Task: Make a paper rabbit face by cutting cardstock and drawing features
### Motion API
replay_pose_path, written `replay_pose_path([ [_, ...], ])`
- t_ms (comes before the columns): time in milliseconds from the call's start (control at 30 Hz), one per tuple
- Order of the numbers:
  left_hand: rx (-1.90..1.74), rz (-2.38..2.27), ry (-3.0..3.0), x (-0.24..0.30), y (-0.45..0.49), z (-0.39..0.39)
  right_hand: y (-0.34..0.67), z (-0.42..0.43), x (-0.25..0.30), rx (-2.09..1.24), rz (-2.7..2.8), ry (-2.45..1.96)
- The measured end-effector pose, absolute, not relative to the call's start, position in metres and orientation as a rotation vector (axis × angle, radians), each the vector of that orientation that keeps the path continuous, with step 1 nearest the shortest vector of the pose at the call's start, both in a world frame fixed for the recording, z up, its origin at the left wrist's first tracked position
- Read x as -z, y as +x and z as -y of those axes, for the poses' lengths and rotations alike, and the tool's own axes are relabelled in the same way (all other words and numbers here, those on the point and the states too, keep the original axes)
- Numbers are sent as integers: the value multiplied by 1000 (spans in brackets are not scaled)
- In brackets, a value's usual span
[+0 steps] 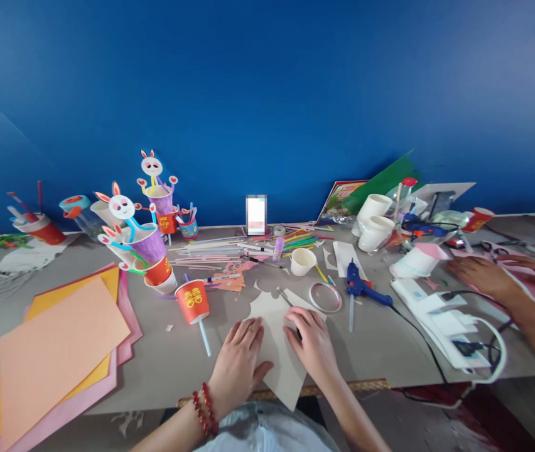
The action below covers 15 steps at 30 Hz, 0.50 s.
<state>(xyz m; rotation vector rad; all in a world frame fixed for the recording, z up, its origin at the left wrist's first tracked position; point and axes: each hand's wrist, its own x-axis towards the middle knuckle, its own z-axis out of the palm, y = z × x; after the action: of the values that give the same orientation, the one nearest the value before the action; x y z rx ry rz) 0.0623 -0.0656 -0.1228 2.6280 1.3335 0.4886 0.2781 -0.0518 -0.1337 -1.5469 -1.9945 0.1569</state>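
Because the lower corner of the white paper (277,345) is jutting past the near edge of the surface (154,351), you may be risking a crease: your shirt (262,432) is sitting close and could be catching it. If your left hand (239,355) is bearing too lightly, the sheet could be twisting under your right hand (313,342). The metal tip of the tool (285,297) is lying over the sheet, so a careless push could be scoring it. The tape roll (326,310) is resting just beside the right side and could be snagging a turn.

Position: the paper is lying between and partly beneath your hands, at the middle of the surface's near edge.

Hands: they are lying apart. The left is spreading flat, clamping nothing; the right is curling over the tool, its grip partly hidden, so I am not telling how firmly.
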Motion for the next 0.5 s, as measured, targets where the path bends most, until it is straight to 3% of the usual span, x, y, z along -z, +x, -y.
replay_pose_path([
  [300, -474, -1394, 2655, 130, 69, 55, 280, 41, 125, -135, 2021, -1497],
  [500, -521, -1468, 2660, 134, 81, 49, 245, -26, 85, -274, 2180, -1394],
])
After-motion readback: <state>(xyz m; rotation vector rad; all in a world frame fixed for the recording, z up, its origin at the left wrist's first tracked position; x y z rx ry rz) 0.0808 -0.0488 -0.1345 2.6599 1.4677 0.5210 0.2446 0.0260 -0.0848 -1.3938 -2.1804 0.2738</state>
